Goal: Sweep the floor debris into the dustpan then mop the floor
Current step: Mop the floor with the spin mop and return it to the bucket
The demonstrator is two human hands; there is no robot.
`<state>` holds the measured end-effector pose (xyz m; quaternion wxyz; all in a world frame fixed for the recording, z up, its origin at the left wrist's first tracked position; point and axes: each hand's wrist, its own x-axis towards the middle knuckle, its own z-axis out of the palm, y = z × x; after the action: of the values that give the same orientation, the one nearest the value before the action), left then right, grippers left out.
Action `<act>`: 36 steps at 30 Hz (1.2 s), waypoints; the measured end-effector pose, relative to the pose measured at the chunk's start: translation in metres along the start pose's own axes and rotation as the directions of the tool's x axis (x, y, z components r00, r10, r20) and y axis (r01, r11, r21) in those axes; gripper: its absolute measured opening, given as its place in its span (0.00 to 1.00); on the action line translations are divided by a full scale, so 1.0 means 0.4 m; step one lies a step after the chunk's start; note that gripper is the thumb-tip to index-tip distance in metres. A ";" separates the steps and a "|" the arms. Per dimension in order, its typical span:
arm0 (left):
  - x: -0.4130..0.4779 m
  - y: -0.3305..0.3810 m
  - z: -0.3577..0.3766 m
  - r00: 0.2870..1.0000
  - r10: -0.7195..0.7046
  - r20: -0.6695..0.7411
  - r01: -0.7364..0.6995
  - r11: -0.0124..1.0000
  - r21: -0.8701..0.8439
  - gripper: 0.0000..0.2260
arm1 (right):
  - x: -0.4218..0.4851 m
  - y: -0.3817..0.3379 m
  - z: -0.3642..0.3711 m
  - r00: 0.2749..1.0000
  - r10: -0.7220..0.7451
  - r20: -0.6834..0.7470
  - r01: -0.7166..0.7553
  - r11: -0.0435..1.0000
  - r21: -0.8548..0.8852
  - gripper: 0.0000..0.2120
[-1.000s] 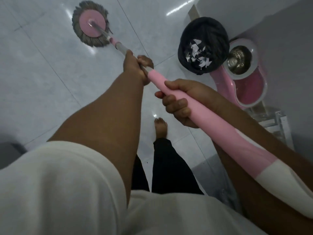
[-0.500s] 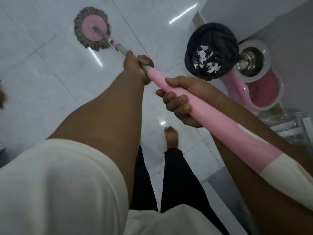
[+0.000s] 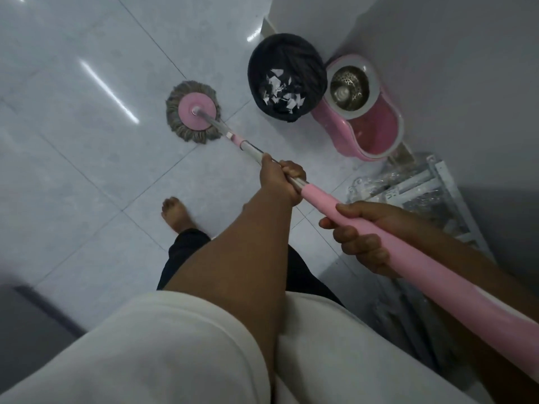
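A round mop head [image 3: 192, 112], pink disc with grey strings, lies flat on the pale tiled floor [image 3: 73, 158]. Its shaft runs down to the right into a thick pink handle [image 3: 408, 252]. My left hand [image 3: 280, 179] grips the metal part of the shaft. My right hand [image 3: 361, 231] holds the pink handle lower down. A black-lined bin [image 3: 287, 80] with white paper scraps inside stands just right of the mop head.
A pink spin-mop bucket [image 3: 376, 126] with a steel basket stands against the wall beside the bin. A plastic-wrapped metal frame [image 3: 408, 188] lies on the floor at right. My bare foot [image 3: 175, 214] is below the mop head. A dark edge sits lower left.
The mop head has been pulled back toward me and to the right, now close beside the bin. Both hands keep their grip on the mop.
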<state>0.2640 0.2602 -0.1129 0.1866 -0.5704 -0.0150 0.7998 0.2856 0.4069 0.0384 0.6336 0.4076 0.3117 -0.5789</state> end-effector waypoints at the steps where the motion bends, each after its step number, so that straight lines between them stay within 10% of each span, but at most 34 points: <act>1: 0.001 0.006 0.001 1.000 -0.001 0.004 0.001 1.000 -0.012 0.22 | 0.004 -0.004 0.005 1.000 0.002 0.004 -0.002 1.000 -0.013 0.13; 20: 0.136 0.705 0.174 0.969 0.220 0.108 -0.223 0.975 0.017 0.22 | 0.484 -0.372 0.380 0.977 -0.127 0.171 0.130 0.992 -0.005 0.12; 36: -0.054 0.383 -0.004 0.987 0.157 0.036 -0.147 0.970 -0.196 0.23 | 0.222 -0.171 0.308 0.990 0.134 -0.036 -0.138 0.957 -0.255 0.12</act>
<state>0.2282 0.1108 -0.1302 0.0683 -0.5646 -0.0535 0.8208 0.2204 0.2563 0.0091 0.7165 0.3480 0.3612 -0.4849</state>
